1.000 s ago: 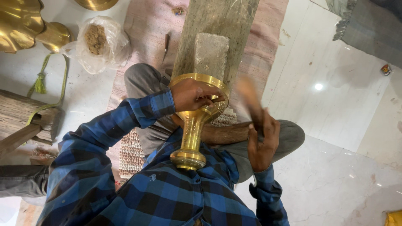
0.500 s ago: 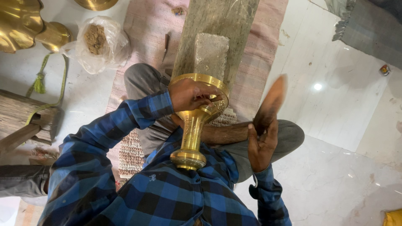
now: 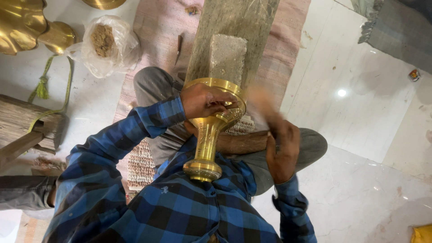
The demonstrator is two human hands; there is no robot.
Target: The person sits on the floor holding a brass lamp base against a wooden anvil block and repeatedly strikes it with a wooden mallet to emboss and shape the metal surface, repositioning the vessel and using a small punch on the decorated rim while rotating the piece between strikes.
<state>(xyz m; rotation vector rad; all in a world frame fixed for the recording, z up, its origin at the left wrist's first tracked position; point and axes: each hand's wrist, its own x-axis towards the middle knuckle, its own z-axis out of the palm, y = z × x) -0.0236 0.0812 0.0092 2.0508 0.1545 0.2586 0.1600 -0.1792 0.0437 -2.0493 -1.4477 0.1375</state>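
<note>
Head view looks straight down on a person in a blue checked shirt seated on the floor, with a brass goblet-shaped piece [image 3: 208, 135] held against the body, its foot near the chest and its wide rim pointing away toward a grey stone block [image 3: 227, 58] that stands on a long plank [image 3: 234, 22]. Left hand [image 3: 204, 100] grips the rim of the brass piece, fingers [image 3: 220, 104] curled and clamped over its edge. Right hand [image 3: 281, 150] sits just beside the stem, fingers closed around a tool that is too blurred to make out. A clear plastic bag of brown powder [image 3: 104, 42] lies on the pale floor to the upper left, near other brass pieces [image 3: 27, 27], and a green cord [image 3: 45, 83] trails beside a wooden block [image 3: 24, 123].
</note>
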